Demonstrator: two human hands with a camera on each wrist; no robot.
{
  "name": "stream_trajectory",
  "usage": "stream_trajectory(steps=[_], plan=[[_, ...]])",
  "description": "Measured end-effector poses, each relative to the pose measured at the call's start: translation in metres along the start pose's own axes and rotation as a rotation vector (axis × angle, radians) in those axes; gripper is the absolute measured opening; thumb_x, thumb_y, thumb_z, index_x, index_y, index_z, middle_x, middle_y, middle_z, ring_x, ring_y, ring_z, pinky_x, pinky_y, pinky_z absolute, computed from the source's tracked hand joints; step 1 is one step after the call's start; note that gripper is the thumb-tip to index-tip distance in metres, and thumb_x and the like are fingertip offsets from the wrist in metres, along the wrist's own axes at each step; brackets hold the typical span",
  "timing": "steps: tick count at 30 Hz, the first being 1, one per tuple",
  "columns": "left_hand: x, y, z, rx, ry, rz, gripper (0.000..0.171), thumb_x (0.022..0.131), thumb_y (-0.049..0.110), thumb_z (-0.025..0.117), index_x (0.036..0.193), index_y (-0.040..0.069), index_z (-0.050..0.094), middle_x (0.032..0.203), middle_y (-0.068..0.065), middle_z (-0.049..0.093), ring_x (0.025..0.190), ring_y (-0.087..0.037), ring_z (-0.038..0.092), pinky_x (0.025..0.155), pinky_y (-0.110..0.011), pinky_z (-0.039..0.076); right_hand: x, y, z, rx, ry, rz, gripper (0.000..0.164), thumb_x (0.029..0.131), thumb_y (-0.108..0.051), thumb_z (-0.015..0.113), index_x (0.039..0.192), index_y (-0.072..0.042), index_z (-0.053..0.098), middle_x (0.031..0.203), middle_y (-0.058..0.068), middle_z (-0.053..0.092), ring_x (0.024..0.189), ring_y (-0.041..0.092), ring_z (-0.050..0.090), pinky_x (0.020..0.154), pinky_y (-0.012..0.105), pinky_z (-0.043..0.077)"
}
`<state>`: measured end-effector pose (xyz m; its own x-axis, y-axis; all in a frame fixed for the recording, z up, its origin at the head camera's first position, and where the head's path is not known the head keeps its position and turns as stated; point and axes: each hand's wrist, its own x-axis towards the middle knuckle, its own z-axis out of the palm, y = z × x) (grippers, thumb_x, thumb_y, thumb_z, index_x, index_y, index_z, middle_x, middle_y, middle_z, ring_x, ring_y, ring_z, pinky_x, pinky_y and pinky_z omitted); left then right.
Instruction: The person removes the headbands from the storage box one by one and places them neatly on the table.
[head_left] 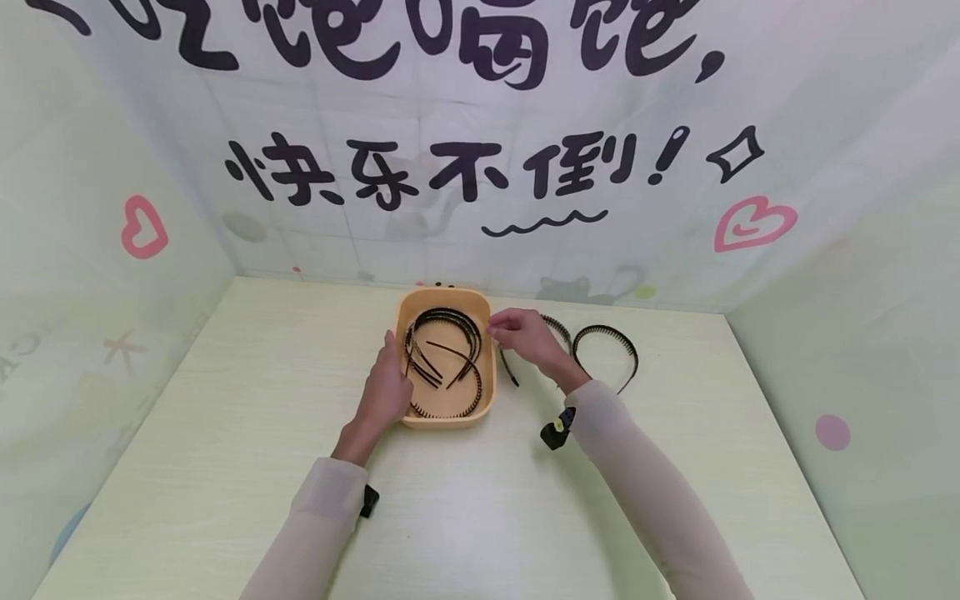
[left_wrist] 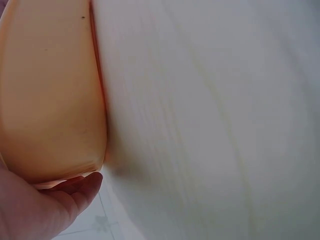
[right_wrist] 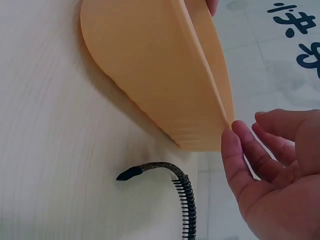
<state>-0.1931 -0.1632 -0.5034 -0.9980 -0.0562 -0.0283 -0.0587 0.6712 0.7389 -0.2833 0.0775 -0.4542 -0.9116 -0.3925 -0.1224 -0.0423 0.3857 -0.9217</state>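
A peach-orange plastic box [head_left: 444, 423] stands on the table, with several dark toothed headbands [head_left: 480, 388] inside it. At its left side my left hand [head_left: 384, 390] grips the wall. In the left wrist view, the fingers [left_wrist: 90, 190] curl at the end of the box. My right hand [head_left: 528, 337] is at the upper right rim. The right wrist view shows its fingertips [right_wrist: 231, 142] touching the rim, fingers loosely bent, with no headband in them. Partly behind that hand lies a headband [head_left: 557, 327] on the table; its tip shows in the right wrist view.
Another dark headband [head_left: 636, 354] lies on the table to the right, beside the partly covered one. The pale wooden table [head_left: 465, 517] meets a printed backdrop [head_left: 322, 242] close behind the box. Side walls of the same sheeting stand left and right.
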Motion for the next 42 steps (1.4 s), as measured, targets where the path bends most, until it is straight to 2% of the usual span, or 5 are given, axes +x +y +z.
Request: stream_trajectory(steps=[6, 11, 24, 33, 42], plan=[[0.001, 0.0, 0.0, -0.002, -0.001, -0.001, 0.08, 0.089, -0.007, 0.04, 0.155, -0.007, -0.006, 0.153, -0.038, 0.024, 0.132, -0.05, 0.041, 0.108, -0.057, 0.039, 0.001, -0.004, 0.007, -0.062, 0.055, -0.031, 0.026, 0.097, -0.008, 0.06, 0.118, 0.007, 0.066, 0.112, 0.026, 0.068, 0.093, 0.031, 0.065, 0.09, 0.055, 0.053], [0.0, 0.001, -0.001, 0.008, 0.002, 0.008, 0.078, 0.09, -0.007, 0.038, 0.155, -0.008, -0.005, 0.152, -0.039, 0.024, 0.132, -0.05, 0.041, 0.108, -0.058, 0.039, 0.001, -0.01, 0.014, -0.044, 0.045, -0.025, 0.027, 0.097, -0.006, 0.06, 0.12, 0.005, 0.065, 0.116, 0.022, 0.068, 0.103, 0.032, 0.065, 0.09, 0.046, 0.055], [-0.001, 0.002, 0.0, 0.006, 0.003, -0.002, 0.079, 0.09, -0.006, 0.04, 0.155, -0.007, -0.005, 0.153, -0.037, 0.025, 0.132, -0.05, 0.041, 0.109, -0.057, 0.038, 0.003, -0.035, 0.043, -0.03, -0.086, 0.168, 0.054, 0.098, -0.017, 0.059, 0.146, 0.002, 0.043, 0.154, 0.017, 0.04, 0.142, 0.032, 0.037, 0.116, 0.047, 0.034], [-0.001, 0.002, -0.001, 0.013, -0.005, 0.001, 0.078, 0.09, -0.005, 0.039, 0.155, -0.008, -0.005, 0.153, -0.038, 0.023, 0.133, -0.05, 0.04, 0.11, -0.057, 0.037, 0.01, -0.031, 0.059, 0.11, -0.076, 0.289, 0.068, 0.097, -0.022, 0.06, 0.152, 0.004, 0.028, 0.157, 0.022, 0.03, 0.144, 0.035, 0.033, 0.115, 0.05, 0.034], [0.0, 0.001, -0.001, 0.014, -0.007, -0.002, 0.078, 0.091, -0.005, 0.039, 0.155, -0.007, -0.006, 0.154, -0.038, 0.022, 0.134, -0.051, 0.039, 0.11, -0.058, 0.036, 0.013, -0.029, 0.068, 0.064, -0.03, 0.28, 0.069, 0.097, -0.019, 0.059, 0.152, 0.006, 0.026, 0.156, 0.023, 0.03, 0.143, 0.036, 0.034, 0.115, 0.049, 0.033]])
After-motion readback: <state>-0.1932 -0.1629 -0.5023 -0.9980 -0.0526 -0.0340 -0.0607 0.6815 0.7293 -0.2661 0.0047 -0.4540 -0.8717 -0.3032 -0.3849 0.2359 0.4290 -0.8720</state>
